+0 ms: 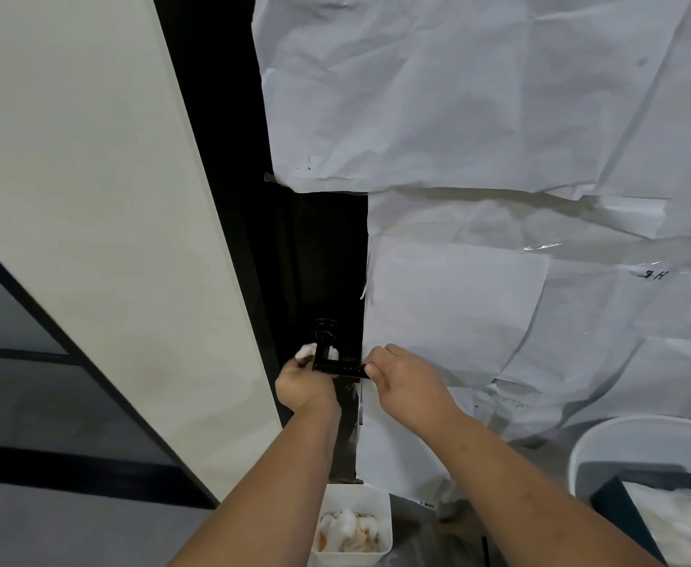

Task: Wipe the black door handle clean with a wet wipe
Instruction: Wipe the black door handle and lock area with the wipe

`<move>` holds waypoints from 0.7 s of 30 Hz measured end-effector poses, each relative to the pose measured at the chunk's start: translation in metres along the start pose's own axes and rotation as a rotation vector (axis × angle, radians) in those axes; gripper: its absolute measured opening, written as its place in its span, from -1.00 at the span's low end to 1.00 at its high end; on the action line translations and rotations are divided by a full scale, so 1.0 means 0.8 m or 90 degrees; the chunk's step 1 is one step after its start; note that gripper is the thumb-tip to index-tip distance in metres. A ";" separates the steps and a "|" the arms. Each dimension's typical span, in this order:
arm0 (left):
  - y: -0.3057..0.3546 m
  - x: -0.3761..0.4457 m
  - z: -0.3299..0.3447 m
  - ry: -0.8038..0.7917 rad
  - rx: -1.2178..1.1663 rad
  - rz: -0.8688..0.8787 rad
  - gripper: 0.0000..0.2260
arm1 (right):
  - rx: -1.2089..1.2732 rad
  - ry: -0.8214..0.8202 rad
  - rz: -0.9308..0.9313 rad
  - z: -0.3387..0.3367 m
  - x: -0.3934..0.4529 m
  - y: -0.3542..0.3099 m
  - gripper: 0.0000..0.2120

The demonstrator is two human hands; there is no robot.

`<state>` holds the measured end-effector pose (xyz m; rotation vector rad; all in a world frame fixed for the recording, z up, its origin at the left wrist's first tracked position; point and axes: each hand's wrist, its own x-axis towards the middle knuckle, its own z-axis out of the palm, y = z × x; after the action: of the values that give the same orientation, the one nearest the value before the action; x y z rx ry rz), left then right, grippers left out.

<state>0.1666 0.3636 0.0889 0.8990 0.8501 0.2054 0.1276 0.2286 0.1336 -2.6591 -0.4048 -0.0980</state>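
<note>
Head view, handle: the black door handle (pixel 337 367) sits low in the middle, its round base at 12 o'clock from the lever, fixed to a dark strip of door (pixel 315 259).
Head view, my left hand: my left hand (pixel 304 384) grips a bunched white wet wipe (pixel 307 351) against the lever's inner end, where it meets the stem.
Head view, my right hand: my right hand (pixel 401 376) pinches the lever's free end at 3 o'clock, fingers curled round it.
Head view, paper: crumpled white paper sheets (pixel 478 116) cover the door from 12 to 4 o'clock.
Head view, wall: a pale wall panel (pixel 90 198) runs along 9 o'clock.
Head view, bin: a small white bin (pixel 382 521) with used wipes stands at 6 o'clock, under my forearms.
Head view, bucket: a larger white bucket (pixel 622 429) sits at 4 o'clock.
</note>
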 end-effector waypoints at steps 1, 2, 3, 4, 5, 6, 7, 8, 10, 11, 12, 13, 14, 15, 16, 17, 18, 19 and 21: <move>0.002 -0.002 -0.001 0.010 -0.020 -0.005 -0.85 | -0.003 -0.003 0.004 0.000 0.000 0.000 -0.75; 0.007 -0.006 -0.003 0.020 -0.024 0.002 -0.87 | -0.006 -0.006 0.006 0.000 0.000 -0.001 -0.75; 0.009 -0.006 -0.003 0.030 -0.037 0.009 -0.88 | -0.007 -0.009 0.008 0.000 0.000 -0.001 -0.75; 0.011 -0.008 -0.002 0.017 -0.046 0.009 -0.89 | -0.006 -0.009 0.010 0.000 0.001 -0.001 -0.76; 0.012 -0.011 -0.002 0.004 -0.068 -0.002 -0.89 | -0.004 -0.010 0.012 -0.001 0.000 -0.002 -0.76; 0.015 -0.015 -0.003 -0.005 -0.090 -0.017 -0.89 | -0.003 -0.011 0.014 -0.001 0.000 -0.002 -0.76; 0.016 -0.015 -0.005 -0.016 -0.117 -0.031 -0.90 | -0.004 -0.010 0.015 -0.002 -0.001 -0.003 -0.76; 0.016 -0.013 -0.006 -0.020 -0.134 -0.046 -0.89 | -0.005 -0.009 0.015 -0.002 -0.001 -0.003 -0.76; 0.016 -0.013 -0.008 -0.041 -0.148 -0.037 -0.85 | 0.000 -0.007 0.018 -0.002 -0.002 -0.004 -0.77; 0.017 -0.016 -0.008 -0.055 -0.149 -0.023 -0.84 | 0.002 -0.007 0.020 -0.003 -0.002 -0.005 -0.78; 0.017 -0.019 -0.008 -0.065 -0.146 -0.008 -0.83 | 0.003 -0.008 0.022 -0.002 -0.002 -0.005 -0.78; 0.017 -0.021 -0.008 -0.067 -0.144 0.008 -0.83 | 0.002 -0.010 0.023 -0.003 -0.002 -0.005 -0.78; 0.017 -0.021 -0.009 -0.065 -0.138 0.023 -0.84 | 0.000 -0.010 0.024 -0.002 -0.002 -0.006 -0.78; 0.017 -0.021 -0.011 -0.065 -0.130 0.040 -0.86 | -0.002 -0.010 0.024 -0.003 -0.002 -0.006 -0.77; 0.015 -0.020 -0.013 -0.070 -0.116 0.059 -0.90 | -0.003 -0.010 0.025 -0.002 -0.002 -0.006 -0.77; 0.014 -0.019 -0.015 -0.078 -0.102 0.080 -0.94 | -0.002 -0.009 0.025 -0.003 -0.002 -0.007 -0.77; 0.013 -0.019 -0.018 -0.083 -0.085 0.102 -0.95 | 0.000 -0.007 0.024 -0.003 -0.002 -0.007 -0.77; 0.013 -0.020 -0.020 -0.082 -0.060 0.127 -0.93 | 0.000 -0.004 0.022 -0.003 -0.002 -0.007 -0.77; 0.017 -0.027 -0.023 -0.079 0.012 0.205 -0.93 | 0.000 0.000 0.019 -0.002 -0.002 -0.007 -0.76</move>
<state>0.1411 0.3727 0.1053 1.0535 0.5897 0.4166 0.1244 0.2322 0.1372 -2.6645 -0.3649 -0.0880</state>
